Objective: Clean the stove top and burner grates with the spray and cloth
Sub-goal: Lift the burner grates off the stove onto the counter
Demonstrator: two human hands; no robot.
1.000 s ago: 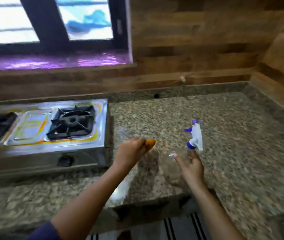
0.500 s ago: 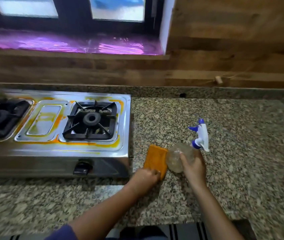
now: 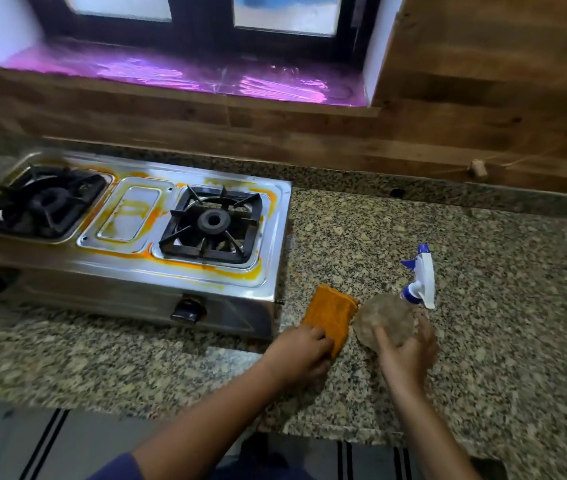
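Observation:
A steel two-burner stove [image 3: 185,275] stands on the granite counter, its top smeared with orange stains. Two black burner grates sit on it, the right grate [image 3: 212,225] and the left grate [image 3: 39,202]. An orange cloth [image 3: 330,315] lies flat on the counter by the stove's front right corner. My left hand [image 3: 301,353] holds the cloth's near end, fingers curled over it. A clear spray bottle [image 3: 387,320] with a white and blue trigger head [image 3: 422,277] stands just right of the cloth. My right hand [image 3: 408,353] grips the bottle's body.
The granite counter [image 3: 500,306] stretches right of the stove. A wooden wall rises behind it, with a window sill [image 3: 188,77] above. A black control knob [image 3: 186,310] sticks out of the stove's front. The counter's front edge runs just below my forearms.
My view has swung left and down, bringing the whole stove in. The cloth went from bunched in my left hand to flat on the counter. My right hand stays on the bottle.

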